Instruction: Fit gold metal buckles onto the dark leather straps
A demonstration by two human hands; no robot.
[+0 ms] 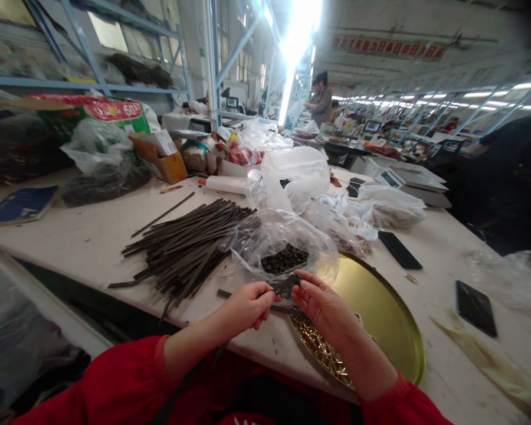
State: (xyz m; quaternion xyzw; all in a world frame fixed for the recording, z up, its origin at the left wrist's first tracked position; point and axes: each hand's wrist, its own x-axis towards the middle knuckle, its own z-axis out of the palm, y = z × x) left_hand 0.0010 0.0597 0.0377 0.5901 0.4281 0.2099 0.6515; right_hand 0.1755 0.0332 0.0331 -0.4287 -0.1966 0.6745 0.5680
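Note:
Both hands meet over the table's front edge, at the near side of a clear plastic bag (243, 242) of small dark pieces (285, 258). A dark strip (285, 287) spans the short gap between them. My left hand (252, 304) is closed in a pinch on one end of it. With thumb and fingers, my right hand (321, 301) grips the other end, where a small dark piece shows, partly hidden by the fingers. Under my right wrist lies a round gold tray (380, 301) with many small gold metal parts (321, 348). Left of the bag spreads a pile of dark strips (190, 242).
Two dark phone-like slabs (399, 249) (475, 308) lie at the right. Further back are white plastic bags (296, 174), a white roll (225, 184) and a scale (405, 177). A blue booklet (20, 205) rests far left. Another person (322, 100) stands in the distance.

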